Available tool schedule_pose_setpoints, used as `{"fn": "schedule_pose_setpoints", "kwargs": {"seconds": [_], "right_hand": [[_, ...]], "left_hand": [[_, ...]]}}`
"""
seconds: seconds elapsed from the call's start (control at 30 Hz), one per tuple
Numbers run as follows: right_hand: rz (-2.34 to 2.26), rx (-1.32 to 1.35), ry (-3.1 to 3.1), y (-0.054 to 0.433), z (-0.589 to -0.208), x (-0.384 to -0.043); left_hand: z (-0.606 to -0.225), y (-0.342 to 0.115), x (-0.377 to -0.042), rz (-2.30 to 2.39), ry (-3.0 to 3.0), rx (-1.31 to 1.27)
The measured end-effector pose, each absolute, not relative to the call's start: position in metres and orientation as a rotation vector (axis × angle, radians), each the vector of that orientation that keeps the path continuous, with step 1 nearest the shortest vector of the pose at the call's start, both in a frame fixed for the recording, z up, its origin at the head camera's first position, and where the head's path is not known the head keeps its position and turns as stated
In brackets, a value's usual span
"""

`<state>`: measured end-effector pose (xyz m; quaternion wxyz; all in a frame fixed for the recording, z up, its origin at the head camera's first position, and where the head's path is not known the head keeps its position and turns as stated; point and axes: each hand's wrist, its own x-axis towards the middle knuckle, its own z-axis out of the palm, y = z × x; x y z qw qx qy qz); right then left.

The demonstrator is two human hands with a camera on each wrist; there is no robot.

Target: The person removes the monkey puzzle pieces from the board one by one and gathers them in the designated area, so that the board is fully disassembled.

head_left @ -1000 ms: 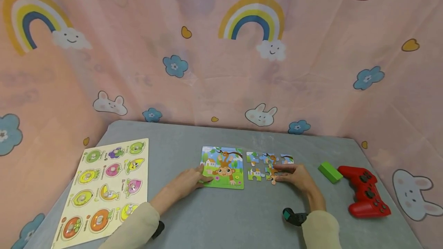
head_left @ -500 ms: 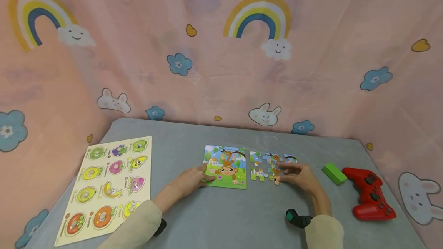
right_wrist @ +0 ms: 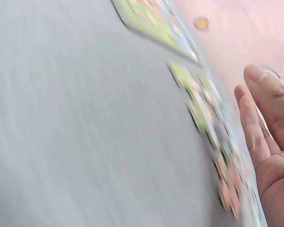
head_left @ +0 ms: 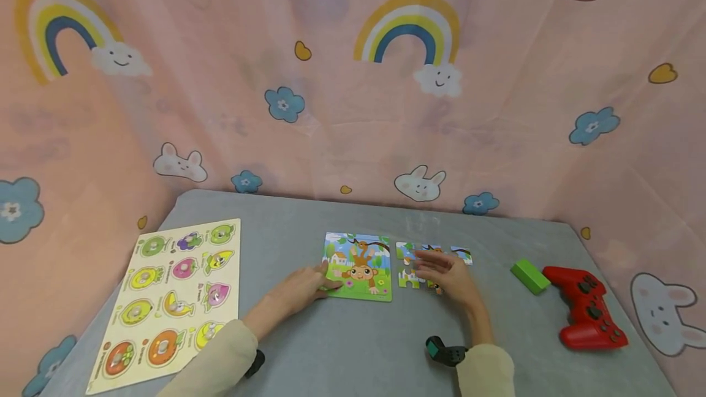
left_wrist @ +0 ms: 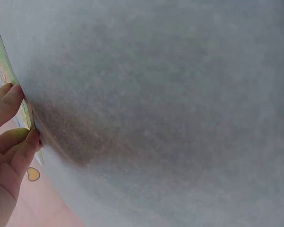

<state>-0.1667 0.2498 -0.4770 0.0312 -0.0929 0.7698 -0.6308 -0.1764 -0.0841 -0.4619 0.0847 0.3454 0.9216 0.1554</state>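
Note:
A square jigsaw board (head_left: pixel 358 268) with a monkey picture lies near the middle of the grey table. My left hand (head_left: pixel 302 290) grips its near left corner; the thumb lies over the front part and the fingers stand at the left edge. In the left wrist view, the fingertips (left_wrist: pixel 14 92) meet the board's edge. Loose puzzle pieces (head_left: pixel 408 279) lie in rows just right of the board, several of them hidden under my right hand (head_left: pixel 449 274). That hand hovers above them with fingers extended and apart, nothing visible in its grasp. In the right wrist view, the pieces (right_wrist: pixel 203 118) are blurred.
On the left lies a large cream fruit puzzle board (head_left: pixel 165 305), partly under the left sleeve. To the right are a green block (head_left: pixel 531 276) and a red game controller (head_left: pixel 587 308). A pink patterned curtain (head_left: pixel 331 139) hangs behind the table.
My right hand has moved left and up off the pieces at the right, and its fingers have spread over the rows. The left hand stays at the board's corner.

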Motion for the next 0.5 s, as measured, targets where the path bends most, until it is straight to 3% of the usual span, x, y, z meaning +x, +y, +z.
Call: {"fn": "schedule_pose_setpoints", "kwargs": {"seconds": [0.27, 0.5], "right_hand": [[-1.939, -0.379, 2.303, 0.210, -0.483, -0.183], [-1.827, -0.243, 2.423, 0.190, -0.482, -0.185]], "left_hand": [[-0.463, -0.083, -0.176, 0.483, 2.752, 1.042], [-0.463, -0.084, -0.176, 0.468, 2.764, 1.055]]}}
